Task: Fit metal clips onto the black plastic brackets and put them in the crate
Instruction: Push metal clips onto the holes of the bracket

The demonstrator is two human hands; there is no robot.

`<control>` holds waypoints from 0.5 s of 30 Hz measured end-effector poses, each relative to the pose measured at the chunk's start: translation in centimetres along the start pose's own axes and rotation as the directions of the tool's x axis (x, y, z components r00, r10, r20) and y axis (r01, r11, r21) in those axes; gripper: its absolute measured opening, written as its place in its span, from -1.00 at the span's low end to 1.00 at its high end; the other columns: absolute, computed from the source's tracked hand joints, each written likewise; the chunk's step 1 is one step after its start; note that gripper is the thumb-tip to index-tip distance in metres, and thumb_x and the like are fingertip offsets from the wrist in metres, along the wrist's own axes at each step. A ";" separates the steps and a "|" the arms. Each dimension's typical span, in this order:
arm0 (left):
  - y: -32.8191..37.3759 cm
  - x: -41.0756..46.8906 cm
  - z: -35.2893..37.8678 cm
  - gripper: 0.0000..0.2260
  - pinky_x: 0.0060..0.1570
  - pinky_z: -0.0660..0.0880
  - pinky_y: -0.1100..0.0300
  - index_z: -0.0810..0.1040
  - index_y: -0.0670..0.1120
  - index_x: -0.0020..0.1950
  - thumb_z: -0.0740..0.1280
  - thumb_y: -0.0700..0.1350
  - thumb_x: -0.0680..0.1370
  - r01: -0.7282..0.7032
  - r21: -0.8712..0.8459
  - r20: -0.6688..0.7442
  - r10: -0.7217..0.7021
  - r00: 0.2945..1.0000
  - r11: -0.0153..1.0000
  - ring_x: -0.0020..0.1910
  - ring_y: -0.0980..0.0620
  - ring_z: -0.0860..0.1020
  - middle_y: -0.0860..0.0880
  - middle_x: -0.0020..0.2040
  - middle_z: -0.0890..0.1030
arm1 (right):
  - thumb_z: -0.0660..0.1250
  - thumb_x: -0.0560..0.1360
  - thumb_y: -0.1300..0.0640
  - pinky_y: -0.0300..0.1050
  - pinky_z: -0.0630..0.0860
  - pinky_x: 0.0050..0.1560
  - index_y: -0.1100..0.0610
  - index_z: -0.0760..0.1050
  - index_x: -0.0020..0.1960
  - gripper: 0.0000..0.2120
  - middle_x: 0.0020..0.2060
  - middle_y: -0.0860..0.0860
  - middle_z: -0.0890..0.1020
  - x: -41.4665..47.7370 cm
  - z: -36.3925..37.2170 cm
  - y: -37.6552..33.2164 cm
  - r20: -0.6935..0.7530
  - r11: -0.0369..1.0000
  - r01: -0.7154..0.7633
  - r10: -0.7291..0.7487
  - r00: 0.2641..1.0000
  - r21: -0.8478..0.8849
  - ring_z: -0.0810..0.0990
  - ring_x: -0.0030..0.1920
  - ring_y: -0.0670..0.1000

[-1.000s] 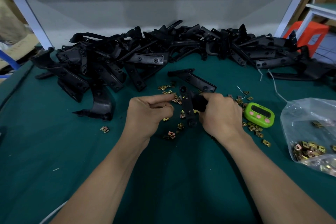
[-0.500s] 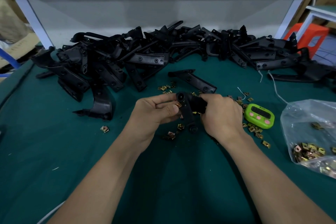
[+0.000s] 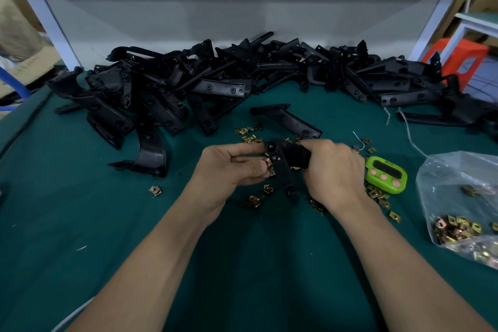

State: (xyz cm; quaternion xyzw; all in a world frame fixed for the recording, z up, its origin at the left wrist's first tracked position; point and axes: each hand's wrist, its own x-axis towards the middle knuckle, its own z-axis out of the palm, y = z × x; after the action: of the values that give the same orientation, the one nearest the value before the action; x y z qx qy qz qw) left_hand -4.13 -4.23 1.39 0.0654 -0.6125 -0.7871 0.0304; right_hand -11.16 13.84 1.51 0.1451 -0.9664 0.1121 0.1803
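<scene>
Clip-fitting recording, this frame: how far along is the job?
Done: nothing finished shows, and no crate is in view. In hand: the right hand grips a black bracket while the left hand pinches a metal clip against it. Left: a large pile of brackets lies at the back of the table, with loose clips on the cloth and more in the plastic bag.
</scene>
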 end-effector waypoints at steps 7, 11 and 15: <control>0.3 -0.3 0.2 -0.81 -0.18 0.63 0.23 0.78 -0.01 -0.09 0.54 -0.23 0.36 0.014 -0.004 -0.023 -0.014 1.000 1.000 -0.24 0.02 0.71 -0.19 -0.16 0.74 | 0.42 0.26 0.37 -0.10 0.17 -0.21 -0.08 0.67 -0.13 -0.62 -0.50 -0.02 0.51 -0.1 -0.6 -0.2 -0.056 1.000 -0.005 0.004 0.998 -0.018 0.28 -0.45 0.10; 0.2 -0.2 0.2 -0.75 -0.22 0.64 0.22 0.75 -0.12 -0.04 0.55 -0.22 0.29 0.003 -0.039 -0.070 -0.006 0.998 0.999 -0.29 0.01 0.70 -0.18 -0.23 0.72 | 0.39 0.29 0.38 -0.11 0.18 -0.19 -0.06 0.64 -0.16 -0.65 -0.51 -0.07 0.40 -0.2 -0.8 -0.7 -0.005 0.997 -0.020 0.020 1.000 -0.076 0.30 -0.43 0.07; -0.3 0.0 0.5 -0.75 -0.23 0.63 0.21 0.66 -0.24 0.03 0.52 -0.33 0.37 -0.014 -0.107 -0.165 -0.004 0.986 0.994 -0.36 0.03 0.66 -0.15 -0.28 0.71 | 0.36 0.34 0.37 -0.10 0.21 -0.23 -0.06 0.60 -0.15 -0.68 -0.52 -0.14 0.25 -0.2 -1.0 -0.9 0.011 0.997 -0.041 0.041 0.999 -0.068 0.35 -0.41 0.08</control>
State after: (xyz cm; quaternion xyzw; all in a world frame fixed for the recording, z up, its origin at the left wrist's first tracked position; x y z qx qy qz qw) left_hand -4.20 -3.65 1.27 0.1269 -0.5647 -0.8109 0.0864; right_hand -10.40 13.28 2.48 0.1198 -0.9735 0.0821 0.1766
